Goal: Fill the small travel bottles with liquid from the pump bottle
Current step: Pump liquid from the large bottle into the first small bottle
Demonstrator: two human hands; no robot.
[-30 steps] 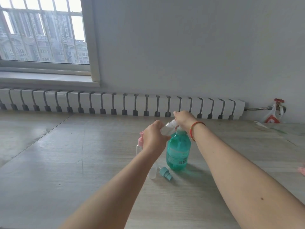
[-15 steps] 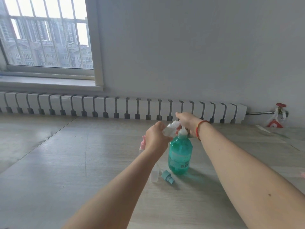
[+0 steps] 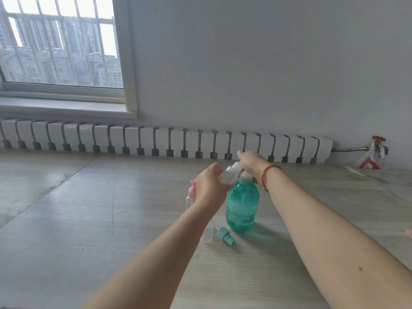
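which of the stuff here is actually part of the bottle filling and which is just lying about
Part of the job:
- teal pump bottle
- clear travel bottle, gripped by the left hand at the pump
- right hand on the pump head
- pink-topped travel bottle
- teal cap and small clear cover on the floor

Lying about:
- radiator
- red valve
- plastic bag below it

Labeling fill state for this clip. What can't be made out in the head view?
- Pump head of the green pump bottle: covered by the right hand.
- Liquid level in the clear travel bottle: blurred and partly wrapped by the left hand.
- Pink-capped bottle: mostly behind the left hand.
- Clear piece beside the teal cap: left forearm hides part of it.
- Pink object: cut off at the right edge.
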